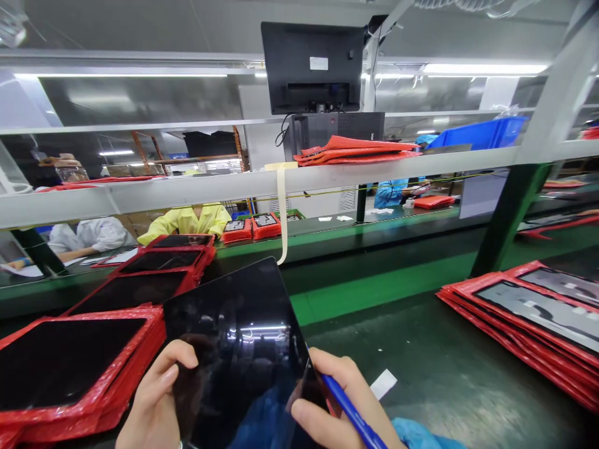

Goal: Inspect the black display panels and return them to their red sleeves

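A black glossy tablet screen (238,349) is held up in front of me, tilted, with ceiling lights mirrored in it. My left hand (156,396) is closed on its left edge, fingertips curled over the front. At the lower right edge, my right hand (349,399) grips the screen with the thumb on its face. A blue pen (350,411) is also tucked in that hand, slanting down to the right. The pen's tip and the back of the screen are hidden. Just left of my left hand is a stack of screens in red bubble wrap (77,368).
More red-wrapped screens (150,284) run back on the left. At right lies a pile of red-wrapped grey panels (528,312). A white paper scrap (384,383) rests on the dark green bench (435,368). Tape (283,218) dangles from the shelf rail (224,187). Co-workers sit beyond.
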`<state>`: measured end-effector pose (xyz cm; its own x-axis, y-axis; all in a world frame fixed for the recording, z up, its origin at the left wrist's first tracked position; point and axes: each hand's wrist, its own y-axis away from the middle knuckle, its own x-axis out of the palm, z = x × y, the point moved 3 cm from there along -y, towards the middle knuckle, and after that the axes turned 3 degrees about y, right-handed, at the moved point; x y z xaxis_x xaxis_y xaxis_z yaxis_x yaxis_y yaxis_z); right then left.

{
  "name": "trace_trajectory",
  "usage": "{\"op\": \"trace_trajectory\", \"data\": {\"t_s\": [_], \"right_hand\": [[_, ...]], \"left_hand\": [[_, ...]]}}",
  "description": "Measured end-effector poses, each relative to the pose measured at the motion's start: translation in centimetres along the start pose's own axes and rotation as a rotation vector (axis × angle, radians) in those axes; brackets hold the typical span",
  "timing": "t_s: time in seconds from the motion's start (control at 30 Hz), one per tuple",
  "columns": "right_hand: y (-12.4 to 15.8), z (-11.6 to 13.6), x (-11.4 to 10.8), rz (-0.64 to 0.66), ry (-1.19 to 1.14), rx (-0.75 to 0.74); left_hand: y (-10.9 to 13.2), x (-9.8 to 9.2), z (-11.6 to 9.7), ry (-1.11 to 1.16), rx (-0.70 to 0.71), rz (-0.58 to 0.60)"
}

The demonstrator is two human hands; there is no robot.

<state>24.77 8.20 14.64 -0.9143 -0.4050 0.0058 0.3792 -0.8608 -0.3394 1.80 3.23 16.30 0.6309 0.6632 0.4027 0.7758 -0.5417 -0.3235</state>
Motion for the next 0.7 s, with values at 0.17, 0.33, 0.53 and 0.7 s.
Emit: {"op": "trace_trajectory", "data": {"t_s": [0.17, 0.33, 0.53, 0.7], "right_hand": [[-1.5, 1.2, 0.4, 0.286, 0.060, 0.076], [-1.6, 2.9, -0.1, 0.208, 0.117, 0.093], [-1.1, 2.6, 0.0, 0.176, 0.175, -0.046], [-1.0, 1.7, 0.0, 0.126, 0.449, -0.459]], "left_hand": [[0.0, 0.0, 0.0, -0.030, 0.013, 0.026], [-0.3, -0.6, 0.1, -0.008, 0.101, 0.053], [-0.7, -1.0, 0.6, -0.006, -0.056, 0.086], [-0.6, -1.0, 0.6, 0.009, -0.061, 0.050]]}}
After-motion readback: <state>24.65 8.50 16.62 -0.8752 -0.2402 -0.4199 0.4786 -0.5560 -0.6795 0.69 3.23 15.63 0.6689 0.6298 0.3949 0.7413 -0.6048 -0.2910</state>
